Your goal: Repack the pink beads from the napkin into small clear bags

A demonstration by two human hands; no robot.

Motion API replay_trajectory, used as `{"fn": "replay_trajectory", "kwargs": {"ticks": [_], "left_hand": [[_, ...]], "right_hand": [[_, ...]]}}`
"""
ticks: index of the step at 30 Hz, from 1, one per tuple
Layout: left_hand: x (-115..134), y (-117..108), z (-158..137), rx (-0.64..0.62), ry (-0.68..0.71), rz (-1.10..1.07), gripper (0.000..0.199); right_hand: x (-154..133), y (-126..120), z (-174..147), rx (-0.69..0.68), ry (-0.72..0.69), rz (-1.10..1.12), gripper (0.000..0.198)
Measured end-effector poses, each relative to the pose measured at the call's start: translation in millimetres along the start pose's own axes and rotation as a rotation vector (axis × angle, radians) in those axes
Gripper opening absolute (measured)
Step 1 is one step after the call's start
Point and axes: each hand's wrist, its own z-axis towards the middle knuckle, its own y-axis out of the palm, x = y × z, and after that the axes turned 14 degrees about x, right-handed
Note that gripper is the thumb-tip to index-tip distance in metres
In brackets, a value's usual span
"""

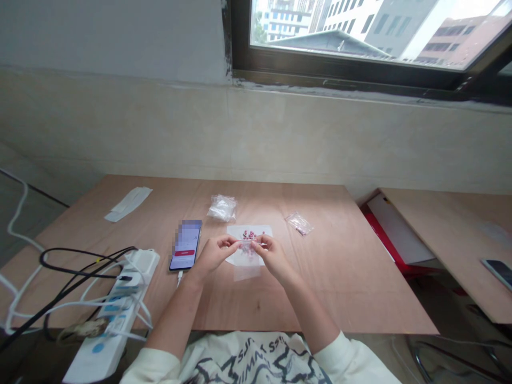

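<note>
Both of my hands pinch the upper edge of a small clear plastic bag (247,269) over the table. My left hand (219,252) grips it at the left corner, and my right hand (272,255) grips it at the right. The bag hangs toward me and looks flat. Under and behind it lies a white sheet of paper (237,231). Small red and pink pieces (248,234) are heaped on the paper, just beyond my fingertips; they are too small to name. Whether anything is inside the bag, I cannot tell.
A stack of clear bags (222,208) and a bag with small pieces (300,224) lie farther back. Left of my hands are a charging phone (186,245), a power strip (120,314) with tangled cables, and a white strip (128,204). Another table (452,229) stands right.
</note>
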Motion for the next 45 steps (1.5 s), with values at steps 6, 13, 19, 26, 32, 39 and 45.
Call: {"fn": "replay_trajectory", "kwargs": {"ticks": [6, 13, 19, 26, 32, 39, 45], "left_hand": [[-1.2, 1.4, -2.7, -0.194, 0.017, -0.048, 0.023], [-0.6, 6.7, -10.5, -0.183, 0.1, -0.009, 0.02], [1.9, 8.8, -18.1, -0.185, 0.1, 0.002, 0.02], [-12.7, 4.5, -14.5, -0.105, 0.011, -0.016, 0.022], [-13.0, 1.3, -8.2, -0.075, 0.025, -0.029, 0.022], [-7.9, -2.5, -2.0, -0.104, -0.037, -0.008, 0.025], [-15.1, -1.6, 3.4, -0.043, 0.016, 0.026, 0.023]], "right_hand": [[-6.0, 1.9, -4.6, 0.064, -0.096, -0.096, 0.016], [-5.5, 5.0, -13.4, -0.015, 0.081, 0.058, 0.02], [2.6, 5.9, -16.5, 0.03, 0.196, 0.192, 0.024], [4.0, 0.0, -14.6, 0.075, 0.247, 0.154, 0.026], [-0.1, -4.5, -12.6, 0.015, 0.281, 0.271, 0.028], [-6.9, -6.6, -3.7, 0.088, 0.223, 0.272, 0.029], [-0.1, -6.7, -0.5, 0.029, 0.211, 0.225, 0.025]]}}
